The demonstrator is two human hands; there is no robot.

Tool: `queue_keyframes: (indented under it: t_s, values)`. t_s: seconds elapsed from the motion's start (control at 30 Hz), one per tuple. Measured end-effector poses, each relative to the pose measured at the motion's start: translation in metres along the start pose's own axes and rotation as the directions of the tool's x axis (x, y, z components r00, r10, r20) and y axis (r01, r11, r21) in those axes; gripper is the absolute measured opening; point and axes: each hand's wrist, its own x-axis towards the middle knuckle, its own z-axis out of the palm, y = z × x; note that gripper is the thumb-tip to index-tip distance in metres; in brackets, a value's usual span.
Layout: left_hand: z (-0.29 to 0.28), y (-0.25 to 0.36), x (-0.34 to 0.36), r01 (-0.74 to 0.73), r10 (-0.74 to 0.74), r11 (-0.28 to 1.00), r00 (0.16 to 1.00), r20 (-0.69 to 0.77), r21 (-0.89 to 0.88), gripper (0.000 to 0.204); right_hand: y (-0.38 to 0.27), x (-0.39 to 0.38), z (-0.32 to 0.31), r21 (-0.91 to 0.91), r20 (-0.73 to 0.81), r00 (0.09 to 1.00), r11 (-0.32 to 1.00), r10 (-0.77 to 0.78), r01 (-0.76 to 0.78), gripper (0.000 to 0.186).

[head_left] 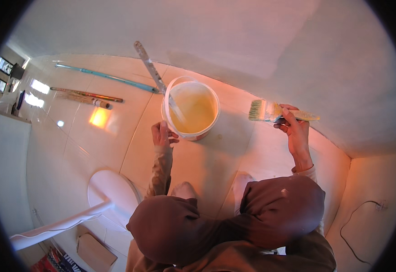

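A white bucket point(197, 111) of pale yellow liquid stands on the tiled floor in front of me, its handle raised and a splattered stirring stick point(149, 63) leaning in it. My left hand point(162, 135) is at the bucket's lower-left rim, fingers curled against it. My right hand point(296, 131), to the right of the bucket, grips a paintbrush point(263, 110) by its handle, bristles pointing left toward the wall's foot. My knees and bare feet show below both hands.
A grey wall point(261, 41) runs along the top. Left of the bucket lie a teal pole point(98, 74) and brushes or sticks point(89, 97). A white round-based stand point(98, 190) and cardboard point(96, 254) are at lower left, a cable point(349, 217) at lower right.
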Motion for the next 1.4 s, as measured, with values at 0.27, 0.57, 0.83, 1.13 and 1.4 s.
queue_keyframes:
  t_s: [0.27,0.57,0.83,1.13,1.4]
  values:
    - [0.013,0.018,-0.022,-0.588,0.628,0.671,0.774,0.076,0.452,0.06,-0.027,0.018,0.08,-0.087,0.276,0.958,0.99,-0.083,0.111,0.028]
    - [0.018,0.008,-0.018,-0.508,0.474,0.834,0.859,0.191,0.216,0.034,-0.006,0.012,0.103,-0.157,0.305,0.952,0.986,-0.009,0.06,0.028]
    - [0.029,0.041,-0.058,-0.145,0.141,0.989,0.952,0.271,-0.005,0.041,-0.01,0.023,0.141,-0.465,0.498,0.862,0.811,-0.09,0.354,0.024]
    - [0.043,0.028,-0.069,-0.142,0.151,0.988,0.957,0.246,-0.053,0.024,0.085,0.062,0.163,-0.717,0.578,0.807,0.549,0.125,0.429,0.031]
    - [0.036,-0.001,-0.056,-0.273,0.284,0.959,0.925,0.252,-0.08,0.053,0.087,0.061,0.16,-0.767,0.562,0.806,0.479,0.184,0.426,0.03]
